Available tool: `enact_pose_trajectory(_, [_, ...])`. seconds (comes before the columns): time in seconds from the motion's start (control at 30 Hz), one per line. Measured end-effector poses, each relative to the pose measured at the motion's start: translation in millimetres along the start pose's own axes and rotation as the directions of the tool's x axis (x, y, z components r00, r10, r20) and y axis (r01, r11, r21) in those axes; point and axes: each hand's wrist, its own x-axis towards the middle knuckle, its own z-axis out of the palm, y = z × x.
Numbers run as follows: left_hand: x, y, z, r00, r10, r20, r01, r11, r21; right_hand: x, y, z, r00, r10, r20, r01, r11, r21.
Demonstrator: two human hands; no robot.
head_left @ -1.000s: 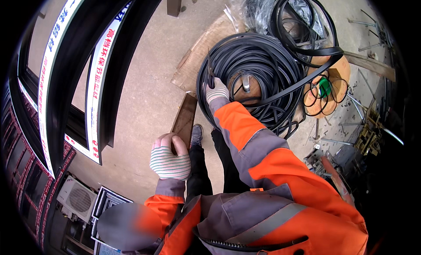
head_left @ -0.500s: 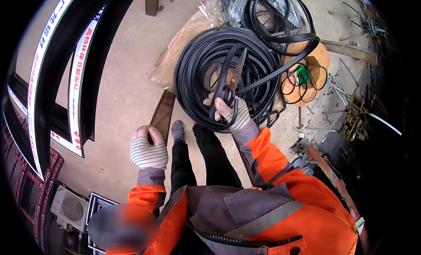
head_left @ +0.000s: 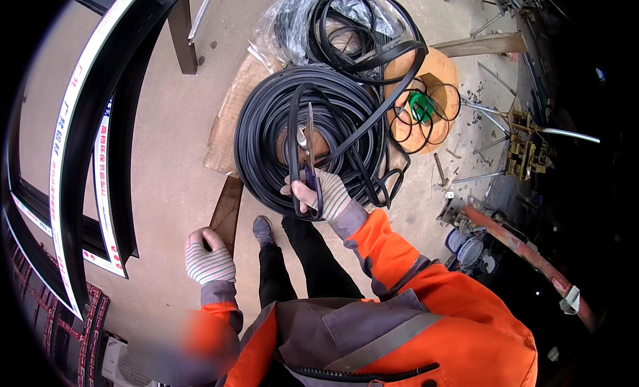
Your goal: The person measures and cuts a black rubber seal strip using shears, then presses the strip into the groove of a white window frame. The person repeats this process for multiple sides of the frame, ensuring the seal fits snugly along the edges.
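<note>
My right hand (head_left: 325,192), in a striped knit glove, grips scissors (head_left: 311,162) by their dark handles, blades pointing away from me. Its fingers also press on a black rubber strip (head_left: 293,137) that loops up beside the blades. Beneath it lies a large coil of black rubber strip (head_left: 256,150), the blades appearing over its centre. My left hand (head_left: 210,257), gloved alike, hangs lower left with thumb apart and fingers loosely bent. Nothing shows in it, though its fingertips are hidden. A brown board (head_left: 226,210) appears just beyond it.
Black profiles with white printed film (head_left: 66,167) stand at the left. Beyond the coil are a looser strip loop (head_left: 416,46), clear plastic wrap (head_left: 283,30) and an orange-brown spool (head_left: 436,64) with a green core. Metal stands (head_left: 526,144) and a rusty bar (head_left: 512,244) lie right.
The view has shifted, so the coil appears farther left and lower. Over the coil, the scissors' tips have swung left in my right hand. My left hand keeps the same pose.
</note>
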Motion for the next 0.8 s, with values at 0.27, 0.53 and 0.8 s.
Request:
enact_pose_trajectory(0.27, [-2.5,-4.9,5.4,1.0,-0.009,-0.022,0.008,0.998,-0.06,34.7,49.0,0.0,0.935,-0.005,-0.355,-0.057,0.985,-0.162])
enact_pose_trajectory(0.53, [-3.1,-2.5,5.4,1.0,-0.004,-0.025,0.003,0.999,-0.051,97.2,19.1,-129.6,0.73,-0.144,-0.668,0.148,0.988,-0.051])
enact_pose_trajectory(0.8, [-1.5,1.4,4.1,1.0,0.001,-0.029,-0.002,0.999,-0.05,186.5,-114.6,-249.1,0.426,-0.131,-0.895,0.394,0.918,0.053])
